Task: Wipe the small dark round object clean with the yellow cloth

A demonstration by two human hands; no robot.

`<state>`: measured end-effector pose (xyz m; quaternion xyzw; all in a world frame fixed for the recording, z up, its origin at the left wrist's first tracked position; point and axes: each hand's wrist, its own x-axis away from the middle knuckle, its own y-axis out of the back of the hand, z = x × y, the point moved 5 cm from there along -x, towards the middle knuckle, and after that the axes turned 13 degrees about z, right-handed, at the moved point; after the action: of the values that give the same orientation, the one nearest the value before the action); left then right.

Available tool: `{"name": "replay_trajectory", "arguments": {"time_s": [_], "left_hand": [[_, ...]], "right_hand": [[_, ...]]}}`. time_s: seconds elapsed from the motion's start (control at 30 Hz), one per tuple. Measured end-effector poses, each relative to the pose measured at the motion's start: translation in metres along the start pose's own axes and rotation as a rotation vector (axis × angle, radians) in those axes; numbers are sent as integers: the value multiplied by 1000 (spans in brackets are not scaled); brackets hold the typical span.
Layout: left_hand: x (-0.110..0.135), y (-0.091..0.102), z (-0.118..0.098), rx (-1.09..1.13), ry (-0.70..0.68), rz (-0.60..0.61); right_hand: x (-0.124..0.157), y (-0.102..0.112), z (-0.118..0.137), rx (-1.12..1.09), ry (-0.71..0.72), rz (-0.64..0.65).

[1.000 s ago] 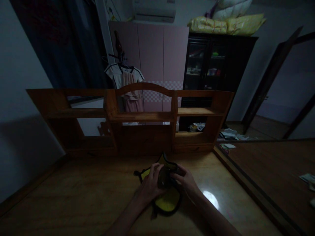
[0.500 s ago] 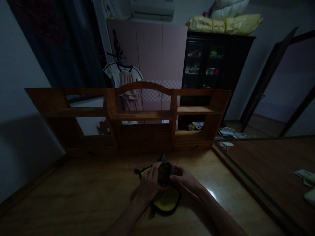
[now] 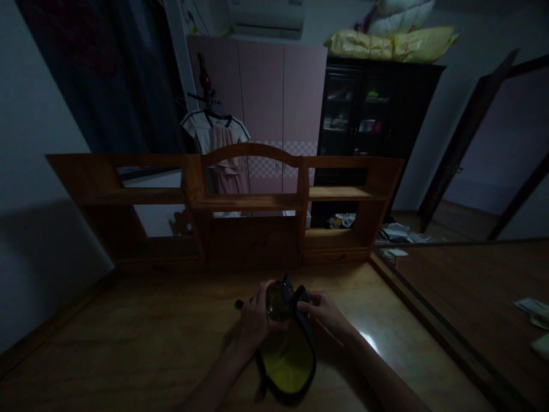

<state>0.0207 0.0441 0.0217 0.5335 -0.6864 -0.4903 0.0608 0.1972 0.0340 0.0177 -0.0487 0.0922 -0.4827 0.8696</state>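
Observation:
My left hand (image 3: 253, 320) is closed around a dark, glossy, see-through rounded object (image 3: 279, 301), whose exact kind I cannot make out in the dim light. The fingers of my right hand (image 3: 322, 312) pinch a black edge or strap just right of that object. Below both hands a yellow piece with a thick black border (image 3: 288, 360), like an opened pouch, hangs or lies against the wooden tabletop. A small black tab (image 3: 239, 304) sticks out beyond my left knuckles.
The light wooden tabletop (image 3: 141, 337) ends at a raised edge on the right. A wooden shelf unit (image 3: 246, 201) stands along its far side. Behind it are a pink wardrobe (image 3: 261, 91), hanging clothes (image 3: 214, 129) and a dark cabinet (image 3: 386, 114).
The dark object has turned and shifted slightly left in my left hand. The black edge at my right fingers has come up, and more of the yellow piece shows below.

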Motion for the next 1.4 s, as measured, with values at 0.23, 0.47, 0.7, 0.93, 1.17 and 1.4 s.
{"name": "replay_trajectory", "arguments": {"time_s": [0.23, 0.47, 0.7, 0.93, 1.17, 1.4], "left_hand": [[0, 0, 4, -1, 30, -10], [0, -3, 7, -50, 21, 3], [1, -4, 6, -110, -10, 40], [2, -11, 7, -174, 35, 86], [2, -11, 0, -214, -24, 138], [2, -13, -1, -229, -41, 159]], "right_hand": [[-2, 4, -14, -30, 17, -35], [-2, 2, -14, -50, 16, -11], [-5, 6, -21, -52, 17, -47], [-1, -3, -6, -100, 3, -72], [2, -4, -2, -56, -2, -62], [-1, 2, -12, -36, -4, -92]]}}
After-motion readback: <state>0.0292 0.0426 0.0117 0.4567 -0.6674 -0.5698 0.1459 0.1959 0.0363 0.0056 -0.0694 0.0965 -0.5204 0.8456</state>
